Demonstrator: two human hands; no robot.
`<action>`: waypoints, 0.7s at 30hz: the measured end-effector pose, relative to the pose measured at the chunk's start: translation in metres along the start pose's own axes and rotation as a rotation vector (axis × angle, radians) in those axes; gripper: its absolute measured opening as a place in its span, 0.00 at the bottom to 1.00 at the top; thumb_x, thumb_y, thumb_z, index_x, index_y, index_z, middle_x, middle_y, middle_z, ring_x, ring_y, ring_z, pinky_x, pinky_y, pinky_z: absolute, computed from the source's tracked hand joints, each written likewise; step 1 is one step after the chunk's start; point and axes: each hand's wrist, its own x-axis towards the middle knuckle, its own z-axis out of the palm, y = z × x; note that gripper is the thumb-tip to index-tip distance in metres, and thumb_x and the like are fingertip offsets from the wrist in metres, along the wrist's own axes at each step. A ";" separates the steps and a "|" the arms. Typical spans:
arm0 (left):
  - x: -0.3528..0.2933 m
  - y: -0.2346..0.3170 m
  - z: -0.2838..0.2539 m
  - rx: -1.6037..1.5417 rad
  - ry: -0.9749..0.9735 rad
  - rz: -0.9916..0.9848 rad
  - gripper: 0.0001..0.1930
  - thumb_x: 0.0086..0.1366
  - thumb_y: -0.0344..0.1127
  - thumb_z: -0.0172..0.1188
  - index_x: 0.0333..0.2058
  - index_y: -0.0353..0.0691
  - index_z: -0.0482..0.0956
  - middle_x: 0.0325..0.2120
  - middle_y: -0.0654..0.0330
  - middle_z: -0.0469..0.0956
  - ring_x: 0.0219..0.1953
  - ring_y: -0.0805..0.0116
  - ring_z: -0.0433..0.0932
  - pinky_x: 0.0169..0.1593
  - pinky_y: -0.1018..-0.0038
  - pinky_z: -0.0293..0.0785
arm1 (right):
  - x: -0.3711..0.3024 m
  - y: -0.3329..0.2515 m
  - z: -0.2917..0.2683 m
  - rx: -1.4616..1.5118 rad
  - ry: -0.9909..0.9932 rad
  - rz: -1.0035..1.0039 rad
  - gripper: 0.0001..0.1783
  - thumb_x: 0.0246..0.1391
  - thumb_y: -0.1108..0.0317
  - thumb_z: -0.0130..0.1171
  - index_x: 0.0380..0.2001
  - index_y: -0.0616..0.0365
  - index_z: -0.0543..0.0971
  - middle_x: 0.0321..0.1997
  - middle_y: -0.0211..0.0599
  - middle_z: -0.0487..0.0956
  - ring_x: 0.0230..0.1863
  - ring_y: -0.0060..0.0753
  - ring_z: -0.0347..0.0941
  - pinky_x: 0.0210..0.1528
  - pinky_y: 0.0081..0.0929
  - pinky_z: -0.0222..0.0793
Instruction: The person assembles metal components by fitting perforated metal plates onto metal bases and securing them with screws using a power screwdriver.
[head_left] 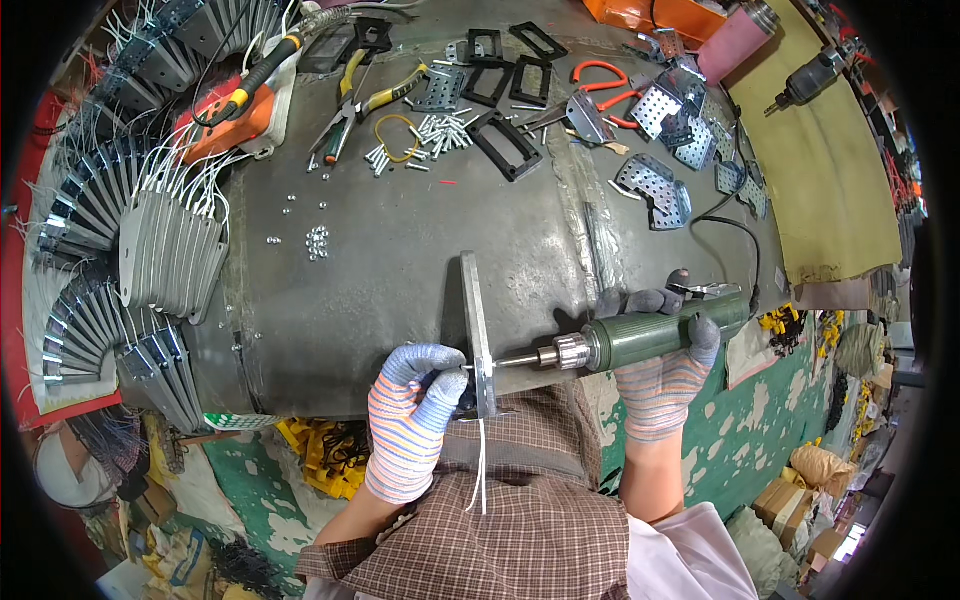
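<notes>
My right hand [660, 380], in a striped glove with grey fingertips, is wrapped round a green electric screwdriver [650, 335]. The tool lies level, its bit pointing left and meeting a flat grey metal plate [474, 310] that stands on edge at the table's front. At the plate's lower end my left hand [412, 410], gloved alike, pinches it from the left side. White wires [483, 465] hang from that end over a brown checked apron. Whatever small part sits between the left fingertips is hidden.
Finished-looking grey plates with white wires [170, 250] stack at the left. Small nuts [317, 242], screws [440, 135], pliers [345, 110], black frames [505, 145], perforated metal pieces [655, 190] and orange-handled scissors [600, 80] lie on the table. A soldering iron [262, 75] rests at the back left; another screwdriver [810, 78] lies right.
</notes>
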 end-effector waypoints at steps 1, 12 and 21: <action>0.000 0.001 0.000 0.029 0.010 0.005 0.08 0.60 0.26 0.62 0.38 0.37 0.75 0.30 0.63 0.79 0.31 0.79 0.77 0.36 0.82 0.75 | 0.000 0.000 0.000 -0.010 -0.002 -0.010 0.27 0.41 0.68 0.63 0.48 0.53 0.71 0.33 0.31 0.77 0.41 0.37 0.73 0.63 0.55 0.55; -0.004 -0.001 0.002 0.215 0.041 0.153 0.08 0.61 0.28 0.63 0.39 0.37 0.76 0.32 0.63 0.79 0.33 0.79 0.76 0.38 0.82 0.74 | -0.001 0.003 0.001 0.045 -0.030 0.017 0.28 0.40 0.68 0.65 0.49 0.51 0.71 0.31 0.30 0.76 0.42 0.36 0.74 0.66 0.55 0.53; -0.006 -0.001 0.008 0.393 0.095 0.192 0.08 0.61 0.31 0.63 0.37 0.38 0.75 0.30 0.65 0.75 0.32 0.80 0.73 0.37 0.82 0.71 | 0.002 0.005 -0.002 0.026 -0.195 -0.019 0.28 0.41 0.68 0.64 0.50 0.50 0.71 0.32 0.27 0.73 0.40 0.33 0.72 0.64 0.54 0.54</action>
